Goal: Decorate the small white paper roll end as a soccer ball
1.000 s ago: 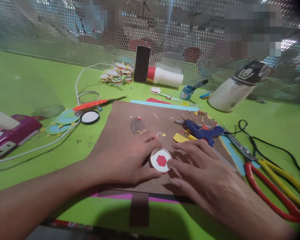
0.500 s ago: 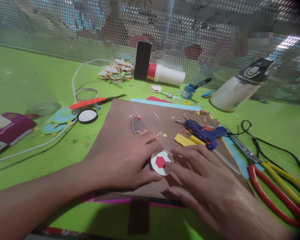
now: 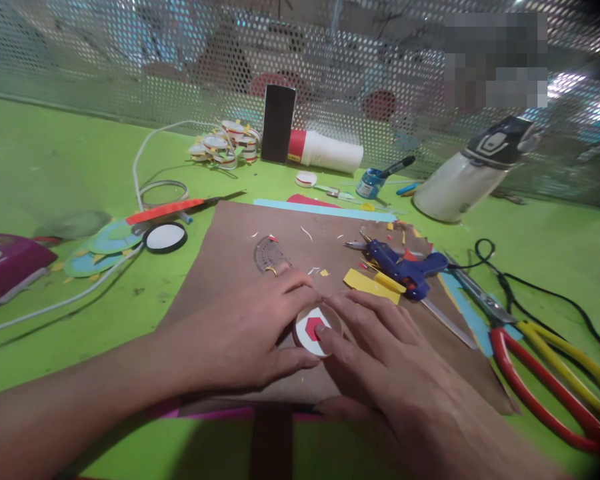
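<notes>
A small white paper disc with a red hexagon (image 3: 311,331) lies on a brown sheet (image 3: 300,247) in front of me. My left hand (image 3: 240,333) cups the disc from the left, thumb and forefinger curled round its rim. My right hand (image 3: 380,360) lies over its right side, fingers stretched out, a fingertip pressing on the red hexagon and hiding part of it.
A blue glue gun (image 3: 400,267) and yellow paper scraps (image 3: 370,283) lie just behind my right hand. Red and yellow scissors (image 3: 545,373) and a black cord (image 3: 530,287) are at right. A white bottle (image 3: 460,183), black box (image 3: 278,124), paper rings (image 3: 220,147), and a white disc with a black rim (image 3: 165,237) sit farther back.
My right hand has slid left over the disc, its fingertip now on the red hexagon. The left hand keeps its hold on the rim. The view has shifted slightly.
</notes>
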The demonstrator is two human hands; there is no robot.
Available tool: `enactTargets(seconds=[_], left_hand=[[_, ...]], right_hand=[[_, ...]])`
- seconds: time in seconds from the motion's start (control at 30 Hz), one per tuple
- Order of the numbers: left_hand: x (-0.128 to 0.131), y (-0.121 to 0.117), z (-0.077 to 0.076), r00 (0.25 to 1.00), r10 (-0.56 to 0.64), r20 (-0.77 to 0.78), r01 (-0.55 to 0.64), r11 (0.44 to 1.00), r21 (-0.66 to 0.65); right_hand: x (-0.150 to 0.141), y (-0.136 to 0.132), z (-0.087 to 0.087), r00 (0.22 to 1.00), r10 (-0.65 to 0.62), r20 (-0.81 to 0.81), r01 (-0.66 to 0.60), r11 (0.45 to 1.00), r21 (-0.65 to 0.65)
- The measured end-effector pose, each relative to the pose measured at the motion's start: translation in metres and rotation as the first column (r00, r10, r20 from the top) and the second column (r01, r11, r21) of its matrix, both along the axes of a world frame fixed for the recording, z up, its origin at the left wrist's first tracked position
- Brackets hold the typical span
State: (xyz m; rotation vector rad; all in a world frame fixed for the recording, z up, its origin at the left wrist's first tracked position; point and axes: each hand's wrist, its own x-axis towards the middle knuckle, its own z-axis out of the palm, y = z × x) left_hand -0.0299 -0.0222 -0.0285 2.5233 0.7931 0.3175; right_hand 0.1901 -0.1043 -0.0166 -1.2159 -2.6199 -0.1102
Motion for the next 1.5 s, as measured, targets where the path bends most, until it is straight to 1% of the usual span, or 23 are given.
enactTargets(seconds=[0.17, 0.37, 0.5, 0.7, 0.87, 1.13, 1.5], left_hand=[[0.0008, 0.0008, -0.0014, 1.0, 0.004, 0.016, -0.004, 1.0, 0.003], [0.0001, -0.0008, -0.0013, 1.0, 0.003, 0.015, -0.003, 1.0, 0.01], [-0.0008, -0.0013, -0.0011, 1.0, -0.011, 0.014, 0.011, 1.0, 0.008], [0.0, 0.0002, -0.0016, 1.0, -0.012, 0.007, 0.012, 1.0, 0.011], [-0.0002, 0.0008, -0.0024, 1.0, -0.017, 0.013, 0.017, 1.0, 0.021], [0.0003, -0.0014, 0.0001, 1.0, -0.02, 0.002, 0.02, 1.0, 0.019], [0.0006, 0.0004, 0.0015, 1.0, -0.018, 0.005, 0.018, 1.0, 0.002]], right_hand=[[0.0001, -0.0029, -0.0033, 1.0, -0.005, -0.018, 0.005, 1.0, -0.001], [-0.0034, -0.0023, -0.0029, 0.999, -0.013, -0.05, 0.014, 1.0, 0.026], [-0.0023, -0.0028, -0.0021, 0.998, 0.028, -0.059, -0.029, 0.999, -0.019], [-0.0015, -0.0024, 0.0014, 0.998, 0.029, -0.047, -0.033, 0.996, -0.082], [-0.0021, -0.0022, 0.0009, 0.998, 0.017, -0.055, -0.022, 0.995, -0.094], [-0.0058, -0.0015, 0.0046, 0.999, -0.024, -0.043, 0.017, 0.985, -0.171], [-0.0004, -0.0054, 0.0035, 0.999, -0.036, -0.026, 0.033, 0.993, -0.118]])
